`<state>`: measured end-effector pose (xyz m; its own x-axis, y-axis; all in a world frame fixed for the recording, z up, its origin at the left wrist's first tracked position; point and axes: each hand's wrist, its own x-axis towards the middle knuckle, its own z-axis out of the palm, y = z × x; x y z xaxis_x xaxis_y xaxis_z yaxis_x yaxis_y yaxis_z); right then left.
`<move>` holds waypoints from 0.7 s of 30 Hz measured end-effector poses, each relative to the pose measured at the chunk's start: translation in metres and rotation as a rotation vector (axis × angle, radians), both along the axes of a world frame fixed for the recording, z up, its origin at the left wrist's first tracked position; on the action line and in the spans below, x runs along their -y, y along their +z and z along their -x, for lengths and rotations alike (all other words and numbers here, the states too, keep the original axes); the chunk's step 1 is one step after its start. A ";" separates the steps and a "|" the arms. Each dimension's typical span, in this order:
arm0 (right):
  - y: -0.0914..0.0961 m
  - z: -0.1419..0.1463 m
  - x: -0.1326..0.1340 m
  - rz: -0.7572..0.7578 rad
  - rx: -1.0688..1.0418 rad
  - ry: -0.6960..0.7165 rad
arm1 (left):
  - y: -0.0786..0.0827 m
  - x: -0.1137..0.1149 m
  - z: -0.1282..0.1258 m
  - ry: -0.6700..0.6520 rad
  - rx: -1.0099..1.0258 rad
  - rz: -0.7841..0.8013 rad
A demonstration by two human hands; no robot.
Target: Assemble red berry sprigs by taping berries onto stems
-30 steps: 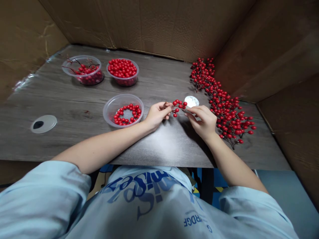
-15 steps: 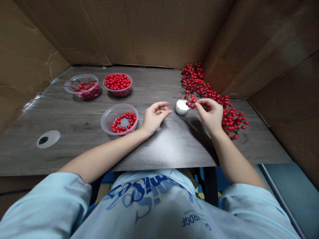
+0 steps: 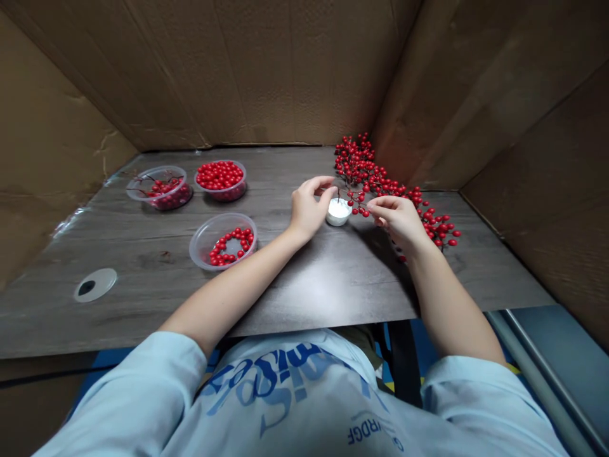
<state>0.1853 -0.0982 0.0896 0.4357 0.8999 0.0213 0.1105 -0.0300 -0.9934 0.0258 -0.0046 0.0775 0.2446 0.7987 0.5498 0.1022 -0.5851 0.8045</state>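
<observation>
Over a small white cup (image 3: 338,214) with white contents, a sprig of red artificial berries (image 3: 358,204) is held up between both hands. My right hand (image 3: 398,221) pinches the sprig at its right side. At the other end, the thumb and fingertips of my left hand (image 3: 310,206) close around the thin dark stem, though the contact itself is small and hard to see. The larger pile of berry branches (image 3: 380,178) lies just behind and to the right of my right hand, which partly hides it.
On the left stand a clear tub of loose berries (image 3: 221,176), a tub of berries and bare stems (image 3: 166,193), and a nearer tub (image 3: 197,244) with a ring of berries. A round lid (image 3: 102,284) lies at front left. Cardboard walls (image 3: 285,76) enclose the table.
My left hand has moved right and up to the stem end of the sprig. The right hand still pinches the sprig over the cup. The camera view has shifted slightly.
</observation>
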 end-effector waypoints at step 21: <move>-0.003 -0.004 -0.002 -0.026 0.175 -0.055 | 0.002 -0.009 -0.031 -0.217 0.273 0.364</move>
